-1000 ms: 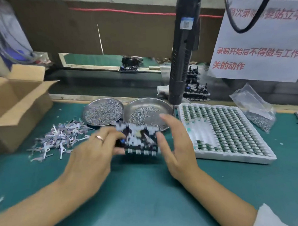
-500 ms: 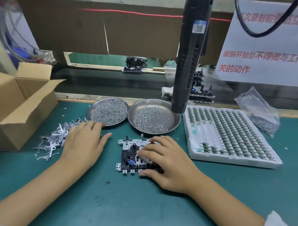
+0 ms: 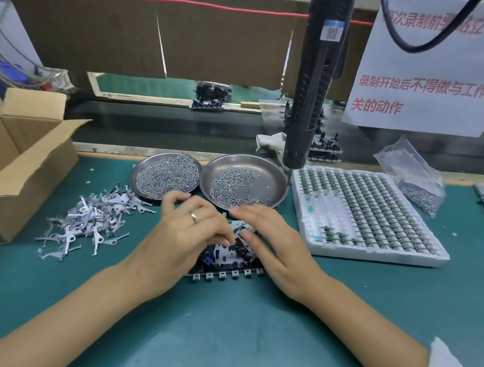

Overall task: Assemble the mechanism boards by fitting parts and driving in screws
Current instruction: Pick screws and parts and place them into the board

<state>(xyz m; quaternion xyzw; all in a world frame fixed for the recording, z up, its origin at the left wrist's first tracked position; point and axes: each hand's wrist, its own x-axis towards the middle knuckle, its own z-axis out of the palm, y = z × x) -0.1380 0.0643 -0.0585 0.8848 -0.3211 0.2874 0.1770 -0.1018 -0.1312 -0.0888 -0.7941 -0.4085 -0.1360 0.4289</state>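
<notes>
While mechanism board [image 3: 224, 260] lies flat, left hand [image 3: 182, 236] fingers pinch small part; right hand [image 3: 273, 237] fingers press flat.

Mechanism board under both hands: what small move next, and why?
Probably seat the small metal part pinched by the left hand into the mechanism board, while the right hand steadies it. The electric screwdriver hangs unused.

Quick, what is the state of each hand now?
Left hand: pinching a small metal part on the board.
Right hand: open, fingers resting on the board.
</notes>
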